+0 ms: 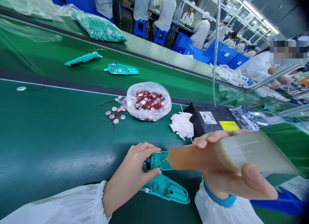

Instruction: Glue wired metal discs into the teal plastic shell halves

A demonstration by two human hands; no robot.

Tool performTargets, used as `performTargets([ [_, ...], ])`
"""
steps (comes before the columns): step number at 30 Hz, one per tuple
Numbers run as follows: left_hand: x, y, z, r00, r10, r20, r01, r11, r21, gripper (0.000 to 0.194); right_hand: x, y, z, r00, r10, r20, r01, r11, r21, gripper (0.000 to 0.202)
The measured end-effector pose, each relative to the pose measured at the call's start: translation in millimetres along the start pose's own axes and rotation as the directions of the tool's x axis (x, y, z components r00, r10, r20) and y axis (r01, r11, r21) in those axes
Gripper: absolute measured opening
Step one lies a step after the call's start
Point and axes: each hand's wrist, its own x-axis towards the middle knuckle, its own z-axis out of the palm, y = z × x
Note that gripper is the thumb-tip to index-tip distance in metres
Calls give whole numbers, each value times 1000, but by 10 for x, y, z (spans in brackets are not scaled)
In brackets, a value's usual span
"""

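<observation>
My left hand [135, 167] grips a teal plastic shell half [162, 160] between thumb and fingers, its hollow side up. Wrapped in my right hand [231, 182] is a translucent squeeze bottle [238, 150] with amber liquid in its lower part and a green far end. It is tilted, its tip over the inside of the held shell; whether the tip touches cannot be made out. Just below, a second teal shell half [169, 189] lies on the green mat, hollow side up. My left fingers cover the held shell's left end.
A plastic bag of small discs with red wires [149, 100] stands ahead, loose wired discs [116, 113] beside it. Crumpled tissue [182, 125] and a black box [205, 118] lie right. Two teal pieces [123, 69] [83, 59] rest on the belt beyond. Several co-workers sit farther off.
</observation>
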Motion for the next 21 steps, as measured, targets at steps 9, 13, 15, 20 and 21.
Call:
performTargets([
  [9, 19, 12, 3, 999, -38, 20, 38, 999, 10, 40, -2, 28, -146, 999, 3, 50, -2, 1000, -17, 37],
  [13, 14, 2, 5, 999, -30, 22, 29, 1000, 9, 40, -1, 32, -147, 999, -9, 54, 10, 1000, -20, 34],
  [15, 9, -1, 2, 999, -28, 21, 28, 1000, 11, 40, 3, 27, -103, 1000, -21, 24, 21, 999, -34, 33],
  [20, 0, 11, -12, 1000, -19, 9, 19, 1000, 16, 38, 24, -19, -16, 998, -22, -51, 19, 998, -60, 31],
  [21, 1, 13, -11, 1000, -13, 8, 13, 1000, 15, 38, 34, -38, -39, 998, -13, -59, 9, 998, -62, 31],
])
